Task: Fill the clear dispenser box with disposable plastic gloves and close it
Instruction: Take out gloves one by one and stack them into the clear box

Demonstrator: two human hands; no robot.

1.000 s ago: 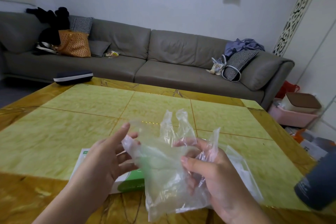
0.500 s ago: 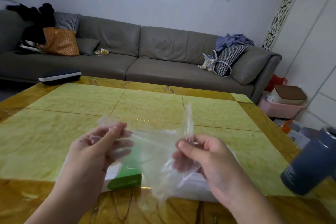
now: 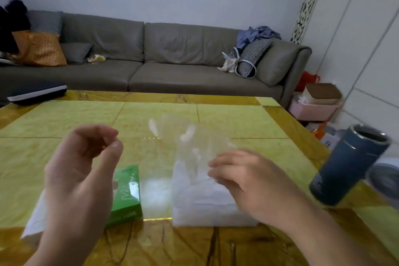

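A clear plastic glove (image 3: pixel 194 144) stands upright above the clear dispenser box (image 3: pixel 207 211), which looks whitish with a stack of gloves inside. My right hand (image 3: pixel 248 181) pinches the glove's lower edge just over the box. Raised at the left, my left hand (image 3: pixel 82 168) has loosely curled fingers, a small gap to the thumb, and nothing in it. A green and white glove carton (image 3: pixel 127 194) lies on the table to the left of the box, partly hidden by my left hand.
The yellow-green marble table (image 3: pixel 64 127) stretches ahead. A dark blue tumbler (image 3: pixel 349 164) stands at the right edge, close to my right forearm. A grey sofa (image 3: pixel 172 60) with cushions and bags lies beyond, and storage bins (image 3: pixel 313 108) sit on the floor at right.
My left hand has let go of the glove and moved left. My right hand has carried the glove rightwards and down over the dispenser box.
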